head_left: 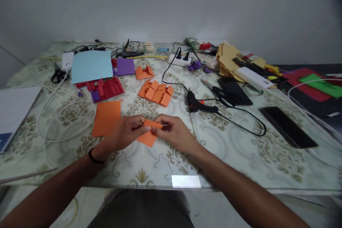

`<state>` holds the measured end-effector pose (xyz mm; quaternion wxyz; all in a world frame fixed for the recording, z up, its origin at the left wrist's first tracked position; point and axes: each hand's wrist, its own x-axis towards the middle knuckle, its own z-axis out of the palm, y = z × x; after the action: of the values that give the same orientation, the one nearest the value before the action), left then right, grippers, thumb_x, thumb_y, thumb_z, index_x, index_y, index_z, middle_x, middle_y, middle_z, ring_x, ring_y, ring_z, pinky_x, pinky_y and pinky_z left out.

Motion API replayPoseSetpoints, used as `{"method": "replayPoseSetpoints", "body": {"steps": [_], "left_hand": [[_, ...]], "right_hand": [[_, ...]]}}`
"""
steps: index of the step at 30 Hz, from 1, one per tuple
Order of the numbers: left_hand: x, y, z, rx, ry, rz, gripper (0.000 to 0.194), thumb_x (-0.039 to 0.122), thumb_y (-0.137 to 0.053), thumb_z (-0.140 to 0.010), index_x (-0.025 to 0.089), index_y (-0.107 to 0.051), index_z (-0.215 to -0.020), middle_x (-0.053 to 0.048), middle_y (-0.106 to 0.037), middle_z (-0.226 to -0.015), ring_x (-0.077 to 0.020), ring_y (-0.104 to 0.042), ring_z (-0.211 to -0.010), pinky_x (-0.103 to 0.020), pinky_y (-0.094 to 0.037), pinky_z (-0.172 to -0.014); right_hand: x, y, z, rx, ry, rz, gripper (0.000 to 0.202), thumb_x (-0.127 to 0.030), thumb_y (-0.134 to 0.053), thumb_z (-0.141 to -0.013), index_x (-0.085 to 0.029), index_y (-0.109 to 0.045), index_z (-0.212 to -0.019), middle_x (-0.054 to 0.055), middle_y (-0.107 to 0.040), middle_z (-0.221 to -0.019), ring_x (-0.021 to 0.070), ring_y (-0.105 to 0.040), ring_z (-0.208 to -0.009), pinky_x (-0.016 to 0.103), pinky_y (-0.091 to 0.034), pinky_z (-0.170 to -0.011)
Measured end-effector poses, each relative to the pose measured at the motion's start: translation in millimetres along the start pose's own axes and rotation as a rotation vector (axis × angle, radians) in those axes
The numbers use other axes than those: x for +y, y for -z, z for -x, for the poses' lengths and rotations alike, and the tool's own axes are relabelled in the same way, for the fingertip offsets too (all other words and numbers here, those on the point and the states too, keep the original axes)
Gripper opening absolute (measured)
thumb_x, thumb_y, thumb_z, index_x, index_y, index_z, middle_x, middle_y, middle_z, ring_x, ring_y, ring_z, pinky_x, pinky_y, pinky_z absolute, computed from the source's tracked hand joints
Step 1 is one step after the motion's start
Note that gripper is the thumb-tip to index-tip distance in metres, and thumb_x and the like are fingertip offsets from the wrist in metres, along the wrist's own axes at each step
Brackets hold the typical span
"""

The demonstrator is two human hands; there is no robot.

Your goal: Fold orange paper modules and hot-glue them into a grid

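"What's in those hands?"

"A small orange paper, held over the near part of the counter. The left hand has its grip closed on one side of it, and the right hand pinches the other, thumbs close together on top."

"And that flat orange sheet?"

"Lying just beside the left hand, partly behind it from here. Past the hands there's a folded orange piece, with a smaller orange fold behind."

"Anything by the right hand?"

"A black glue gun, farther back and to the right, near the open scissors."
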<state>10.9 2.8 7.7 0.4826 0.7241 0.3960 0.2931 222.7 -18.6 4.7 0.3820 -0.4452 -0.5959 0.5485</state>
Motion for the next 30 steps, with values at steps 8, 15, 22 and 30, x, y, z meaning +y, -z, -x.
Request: {"method": "replayPoseSetpoints", "body": {"steps": [8,15,22,30], "left_hand": [[6,0.0,0,0.082,-0.002,-0.056,0.043,0.040,-0.064,-0.094,0.020,-0.039,-0.065,0.007,-0.027,-0.062,-0.0089,-0.025,-0.056,-0.023,-0.021,-0.050],[12,-4.7,0,0.105,-0.009,-0.104,0.043,0.037,-0.063,-0.093,0.021,-0.035,-0.063,0.007,-0.024,-0.060,-0.0084,-0.022,-0.055,-0.023,-0.018,-0.047],[18,-4.6,4,0.111,-0.060,-0.146,0.040,0.034,-0.062,-0.094,0.019,-0.041,-0.063,0.007,-0.029,-0.059,-0.0080,-0.027,-0.055,-0.023,-0.022,-0.049],[15,16.3,-1,0.325,-0.055,-0.083,0.043,0.033,-0.068,-0.092,0.020,-0.042,-0.060,0.006,-0.029,-0.056,-0.0087,-0.026,-0.051,-0.025,-0.017,-0.045]], "right_hand": [[0,2,-1,0.037,-0.051,0.008,0.028,-0.044,-0.076,-0.080,-0.018,-0.067,-0.084,-0.001,-0.059,-0.070,0.0137,-0.052,-0.063,0.027,-0.042,-0.060],[1,-1,-1,0.034,-0.065,-0.040,0.029,-0.043,-0.079,-0.077,-0.018,-0.065,-0.083,-0.002,-0.057,-0.071,0.0129,-0.050,-0.063,0.027,-0.039,-0.060],[-4,-1,0,0.000,-0.083,-0.157,0.026,-0.035,-0.084,-0.071,-0.017,-0.067,-0.081,-0.003,-0.058,-0.070,0.0114,-0.050,-0.061,0.026,-0.037,-0.059],[-3,19,-5,0.081,0.026,-0.147,0.012,-0.023,-0.075,-0.074,-0.019,-0.064,-0.075,-0.003,-0.062,-0.071,0.0141,-0.061,-0.068,0.029,-0.047,-0.070]]}}
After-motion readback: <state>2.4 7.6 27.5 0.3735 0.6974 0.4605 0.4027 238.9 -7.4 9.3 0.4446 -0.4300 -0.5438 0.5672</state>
